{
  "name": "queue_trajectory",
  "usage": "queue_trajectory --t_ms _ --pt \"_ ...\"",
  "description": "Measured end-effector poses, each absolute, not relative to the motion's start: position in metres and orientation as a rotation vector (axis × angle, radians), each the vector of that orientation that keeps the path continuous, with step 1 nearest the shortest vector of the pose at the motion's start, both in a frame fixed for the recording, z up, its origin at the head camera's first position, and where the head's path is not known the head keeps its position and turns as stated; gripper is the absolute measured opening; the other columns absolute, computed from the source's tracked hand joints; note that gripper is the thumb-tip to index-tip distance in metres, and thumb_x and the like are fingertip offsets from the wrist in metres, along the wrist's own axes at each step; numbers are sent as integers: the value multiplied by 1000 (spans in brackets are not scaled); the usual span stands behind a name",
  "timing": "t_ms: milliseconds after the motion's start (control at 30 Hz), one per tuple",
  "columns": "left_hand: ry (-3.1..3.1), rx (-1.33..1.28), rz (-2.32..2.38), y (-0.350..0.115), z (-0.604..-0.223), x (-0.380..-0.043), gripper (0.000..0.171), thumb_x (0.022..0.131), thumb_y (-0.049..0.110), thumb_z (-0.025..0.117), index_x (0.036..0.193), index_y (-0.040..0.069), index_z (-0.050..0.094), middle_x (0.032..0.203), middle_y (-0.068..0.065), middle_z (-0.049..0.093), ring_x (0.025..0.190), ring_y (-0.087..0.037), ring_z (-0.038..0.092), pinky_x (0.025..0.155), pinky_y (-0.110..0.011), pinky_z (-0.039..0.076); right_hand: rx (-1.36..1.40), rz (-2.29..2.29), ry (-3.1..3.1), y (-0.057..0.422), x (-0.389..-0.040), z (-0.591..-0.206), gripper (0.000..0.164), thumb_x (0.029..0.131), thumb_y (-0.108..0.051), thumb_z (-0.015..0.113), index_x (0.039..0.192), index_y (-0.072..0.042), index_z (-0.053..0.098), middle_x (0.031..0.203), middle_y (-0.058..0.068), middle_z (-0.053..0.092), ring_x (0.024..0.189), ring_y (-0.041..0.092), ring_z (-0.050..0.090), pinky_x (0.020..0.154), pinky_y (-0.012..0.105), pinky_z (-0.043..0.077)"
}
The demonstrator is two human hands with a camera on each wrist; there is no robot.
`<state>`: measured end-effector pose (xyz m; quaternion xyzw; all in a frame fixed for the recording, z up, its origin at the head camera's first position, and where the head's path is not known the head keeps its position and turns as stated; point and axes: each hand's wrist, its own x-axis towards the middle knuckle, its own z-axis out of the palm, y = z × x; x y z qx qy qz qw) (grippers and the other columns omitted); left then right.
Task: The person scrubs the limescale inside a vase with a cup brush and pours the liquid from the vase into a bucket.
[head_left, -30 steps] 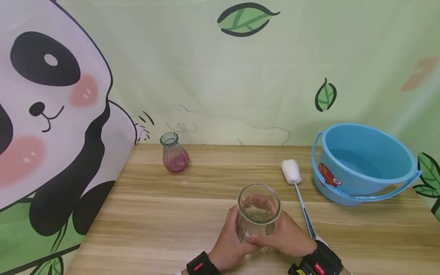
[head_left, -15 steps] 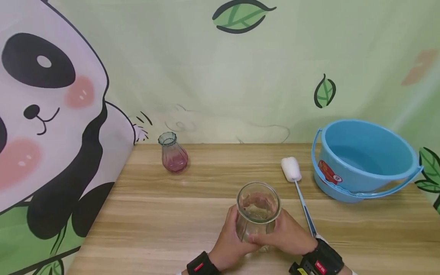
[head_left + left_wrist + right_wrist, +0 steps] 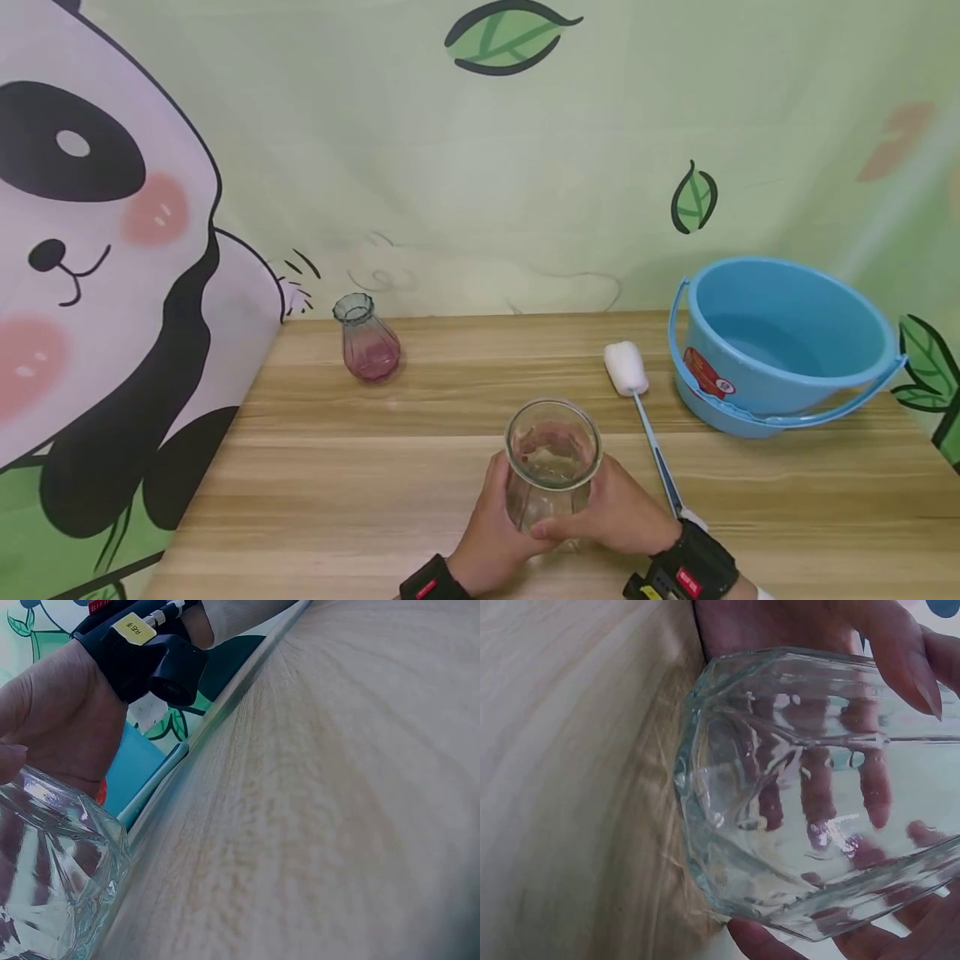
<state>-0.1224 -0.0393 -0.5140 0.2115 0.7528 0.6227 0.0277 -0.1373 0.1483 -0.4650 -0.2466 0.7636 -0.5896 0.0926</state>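
Head view: glass vase (image 3: 553,467) between left hand (image 3: 497,529) and right hand (image 3: 626,512) (both clamped round it).

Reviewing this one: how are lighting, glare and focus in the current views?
Head: bright and mostly clear, with a pale diagonal streak on the backdrop above the bucket's right side; left wrist: dimmer, the table grain smeared, darkening toward the lower right corner; right wrist: bright glints on the glass jar, the tabletop at left soft.

Behind the wood-grain table (image 3: 330,492), a pale green backdrop (image 3: 420,167) shows a panda (image 3: 112,292) and leaves (image 3: 506,40).
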Motion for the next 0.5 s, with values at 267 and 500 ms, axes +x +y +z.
queue_trajectory --t_ms 267,500 --pt "2307 658 1968 -39 -496 -117 97 68 19 87 146 18 29 143 -10 38 130 -26 33 106 -60 23 -781 -1801 2242 144 -130 -443 80 72 -20 86 138 -16 42 134 11 52 124 32 42 100 66 32" --pt "2329 629 1898 -38 -519 -125 108 66 39 89 149 32 20 145 3 38 127 -18 36 103 -59 28 -680 -1744 2387 150 -138 -467 79 69 -35 88 136 -27 45 132 -4 55 122 19 45 101 60 35"
